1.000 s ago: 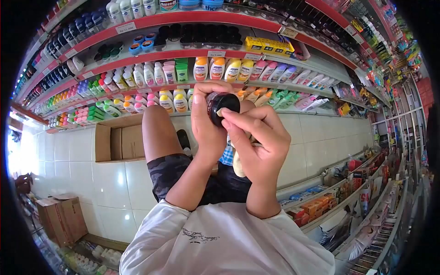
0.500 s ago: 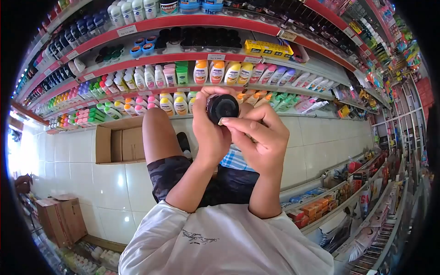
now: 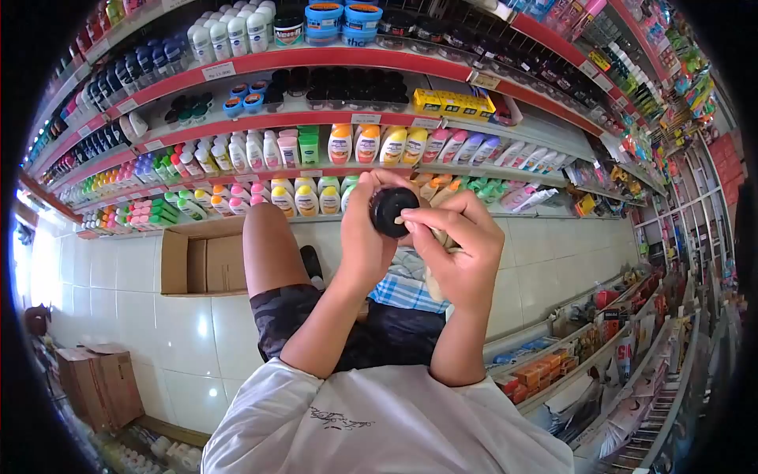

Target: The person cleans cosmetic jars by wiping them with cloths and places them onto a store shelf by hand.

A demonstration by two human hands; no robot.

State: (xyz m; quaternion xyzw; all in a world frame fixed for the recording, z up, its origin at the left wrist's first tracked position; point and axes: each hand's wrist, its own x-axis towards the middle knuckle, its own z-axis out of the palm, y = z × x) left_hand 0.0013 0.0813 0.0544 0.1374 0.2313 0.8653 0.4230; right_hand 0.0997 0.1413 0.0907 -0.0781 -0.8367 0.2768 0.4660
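My left hand (image 3: 365, 241) is wrapped around a small round black jar (image 3: 392, 207), its dark lid facing up toward me. At the lid's right edge, my right hand (image 3: 466, 249) pinches a cream-coloured cloth (image 3: 433, 283); a small tip of it pokes out at the fingertips against the lid, and the rest hangs below the hand. Beneath both hands lies a blue-and-white checked cloth (image 3: 407, 294), partly covered by my forearms. The jar's side and label are mostly hidden by my left fingers.
Shelves with red edges (image 3: 308, 60) stand in front, lined with lotion bottles (image 3: 367, 144), black jars (image 3: 355, 87) and yellow boxes (image 3: 452, 102). An open cardboard box (image 3: 207, 261) sits on the tiled floor at left, another carton (image 3: 99, 383) nearer. Low racks (image 3: 553, 371) run along the right.
Both hands and the jar have come slightly lower in view. The right fingertips have moved onto the lid, and more of the cream cloth shows below the right hand.
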